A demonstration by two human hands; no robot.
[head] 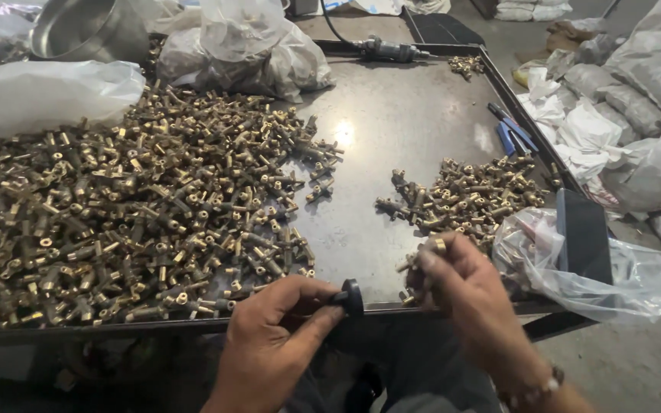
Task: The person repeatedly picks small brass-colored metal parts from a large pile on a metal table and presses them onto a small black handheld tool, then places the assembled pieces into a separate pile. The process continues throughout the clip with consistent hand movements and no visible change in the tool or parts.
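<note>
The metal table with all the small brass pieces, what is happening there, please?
A person sits at the near edge of a dark metal table. The left hand pinches a small black disc-shaped part, and the right hand holds a brass fitting beside it. A large heap of brass fittings covers the table's left side, and a smaller pile lies on the right. Clear plastic bags and blue-handled pliers lie near the right edge.

A small metalworking workshop is showing itself: brass fittings [139, 206] are heaping on a steel tray [392, 122]; filled sacks [636, 84] are lying on a concrete floor [636, 367].
</note>
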